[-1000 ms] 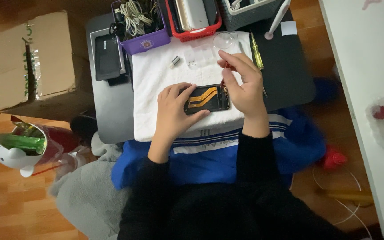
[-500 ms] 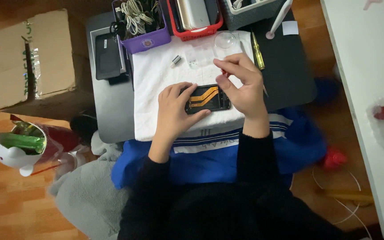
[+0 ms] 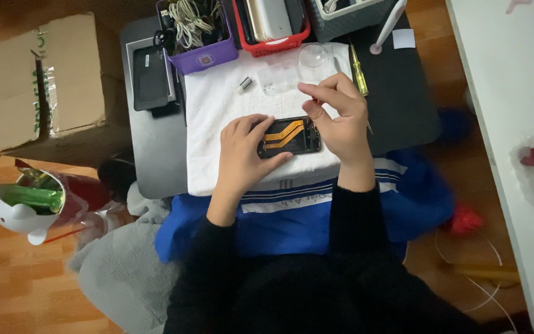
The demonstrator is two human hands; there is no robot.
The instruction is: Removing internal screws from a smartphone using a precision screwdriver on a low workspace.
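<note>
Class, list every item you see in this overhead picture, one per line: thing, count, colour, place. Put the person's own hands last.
phone: 1, black with orange ribbon strips, opened, on the towel
towel: 1, white, on the black tray
tray: 1, black, over the lap
purple basket: 1, holds pale cables, tray's far edge
red basket: 1, beside the purple one
screwdriver: 1, yellow-green, right of the towel
clear dish: 1, towel's far edge
cardboard box: 1, brown, floor at left
white animal-shaped pot: 1, floor at lower left
left hand: on the phone's left end
right hand: fingers pinched above the phone's right end
</note>
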